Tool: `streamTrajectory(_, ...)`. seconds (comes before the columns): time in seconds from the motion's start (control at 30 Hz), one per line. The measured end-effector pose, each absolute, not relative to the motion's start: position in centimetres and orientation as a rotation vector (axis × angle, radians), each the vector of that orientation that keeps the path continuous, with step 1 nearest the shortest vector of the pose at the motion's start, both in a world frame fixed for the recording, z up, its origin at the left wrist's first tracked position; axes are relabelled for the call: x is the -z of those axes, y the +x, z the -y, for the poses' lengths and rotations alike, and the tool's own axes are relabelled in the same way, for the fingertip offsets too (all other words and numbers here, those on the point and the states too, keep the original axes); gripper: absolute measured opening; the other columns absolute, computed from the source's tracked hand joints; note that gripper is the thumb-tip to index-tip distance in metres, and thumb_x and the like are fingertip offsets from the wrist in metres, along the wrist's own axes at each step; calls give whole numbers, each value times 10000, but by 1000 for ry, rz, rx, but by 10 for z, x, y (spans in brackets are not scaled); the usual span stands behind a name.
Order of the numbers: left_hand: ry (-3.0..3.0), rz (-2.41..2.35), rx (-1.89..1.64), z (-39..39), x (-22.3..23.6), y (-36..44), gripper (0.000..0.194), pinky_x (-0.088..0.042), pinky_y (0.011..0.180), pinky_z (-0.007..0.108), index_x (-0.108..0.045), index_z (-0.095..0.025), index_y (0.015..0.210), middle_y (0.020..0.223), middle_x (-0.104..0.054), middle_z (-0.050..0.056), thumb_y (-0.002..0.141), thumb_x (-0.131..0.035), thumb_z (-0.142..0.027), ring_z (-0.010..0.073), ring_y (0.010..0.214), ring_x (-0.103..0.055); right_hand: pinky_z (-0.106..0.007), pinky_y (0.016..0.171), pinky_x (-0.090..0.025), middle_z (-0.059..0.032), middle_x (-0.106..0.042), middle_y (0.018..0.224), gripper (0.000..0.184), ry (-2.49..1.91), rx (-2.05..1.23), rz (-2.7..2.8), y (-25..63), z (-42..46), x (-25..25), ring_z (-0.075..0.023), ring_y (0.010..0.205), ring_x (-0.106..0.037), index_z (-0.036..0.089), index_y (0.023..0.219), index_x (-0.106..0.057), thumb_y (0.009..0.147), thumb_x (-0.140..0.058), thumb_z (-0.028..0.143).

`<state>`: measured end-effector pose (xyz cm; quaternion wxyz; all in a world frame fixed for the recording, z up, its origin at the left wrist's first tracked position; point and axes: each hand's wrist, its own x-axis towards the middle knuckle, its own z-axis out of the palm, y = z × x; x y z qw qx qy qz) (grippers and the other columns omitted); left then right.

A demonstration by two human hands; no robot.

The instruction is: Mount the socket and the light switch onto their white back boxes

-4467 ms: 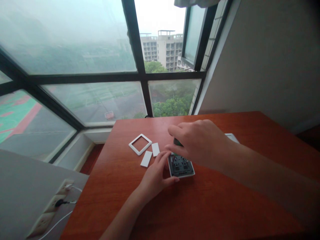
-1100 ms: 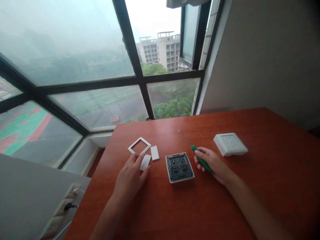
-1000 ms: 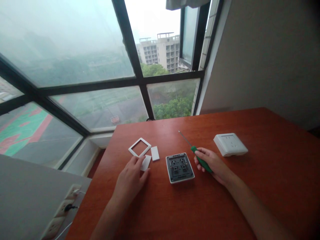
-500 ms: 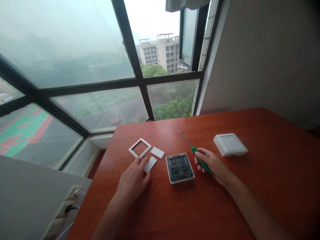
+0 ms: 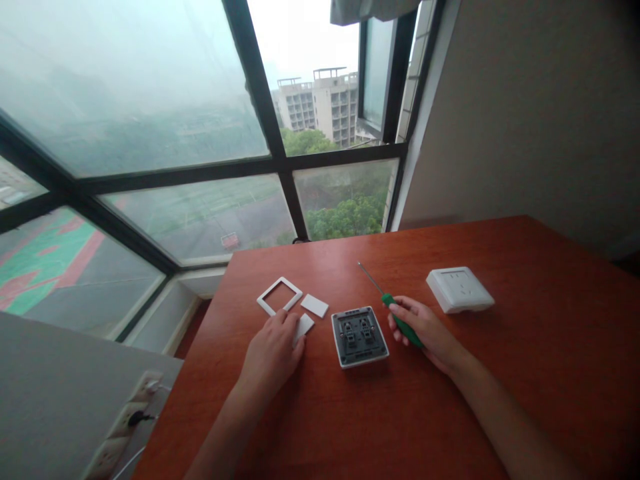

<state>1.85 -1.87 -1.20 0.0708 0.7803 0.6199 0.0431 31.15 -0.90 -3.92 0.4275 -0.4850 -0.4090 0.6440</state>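
My left hand rests low over the table, fingers curled around a small white switch rocker plate and hiding much of it. Just beyond it lie a second white rocker plate and a square white frame. In my right hand is a green-handled screwdriver, its shaft pointing away and to the left, above the table. Between my hands sits a wall switch without its cover, showing a dark grey inside with two mechanisms and a white rim.
A white wall socket on a box stands at the right on the reddish-brown wooden table. Windows border the far side. At lower left, wall outlets hold plugs with cords.
My left hand has shifted slightly right and covers more of the nearer rocker plate. The right hand with the screwdriver has hardly moved.
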Motion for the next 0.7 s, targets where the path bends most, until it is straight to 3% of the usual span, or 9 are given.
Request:
streamTrajectory(0.17, 2362, -1821, -101, 20, 12, 22, 185, -448, 902, 391, -530, -196, 1001, 1149, -587, 123, 816, -521, -206, 280, 1058, -578, -201, 440, -365, 19, -596, 693, 358, -1208, -1608, 1027, 312, 9, 40, -96, 522, -541, 178, 950, -540, 810, -626, 496)
streamTrajectory(0.27, 2341, -1792, -79, 22, 9, 23, 147, -457, 815, 347, -526, -203, 977, 1107, -594, 100, 835, -516, -242, 257, 991, -604, -203, 444, -370, 18, -599, 695, 354, -1202, -1606, 1031, 312, 9, 40, -98, 529, -546, 179, 946, -541, 812, -623, 496)
streamTrajectory(0.33, 2323, -1778, -66, 23, 7, 23, 83, -439, 719, 306, -530, -214, 907, 1017, -616, 69, 865, -499, -279, 232, 893, -620, -203, 445, -373, 17, -600, 696, 345, -1196, -1606, 1036, 312, 10, 40, -97, 529, -545, 175, 952, -540, 824, -614, 487)
streamTrajectory(0.5, 2294, -1734, -124, 20, 3, 20, 196, -316, 579, 254, -517, -215, 729, 766, -610, 9, 896, -472, -308, 175, 675, -573, -193, 447, -377, 18, -596, 701, 322, -1190, -1603, 1044, 312, 9, 42, -90, 533, -545, 171, 961, -530, 847, -597, 465)
streamTrajectory(0.6, 2183, -1701, -299, 18, 2, 18, 171, -311, 573, 250, -534, -209, 742, 692, -585, -4, 878, -497, -306, 158, 627, -534, -193, 435, -374, 20, -595, 696, 336, -1197, -1600, 1045, 312, 8, 45, -92, 523, -547, 174, 961, -533, 834, -604, 477)
streamTrajectory(0.7, 1983, -1530, -542, 18, 1, 23, 103, -359, 602, 245, -562, -201, 877, 727, -608, -2, 880, -498, -282, 150, 647, -547, -192, 431, -375, 19, -598, 695, 341, -1203, -1599, 1047, 312, 8, 47, -91, 518, -548, 177, 956, -536, 826, -608, 484)
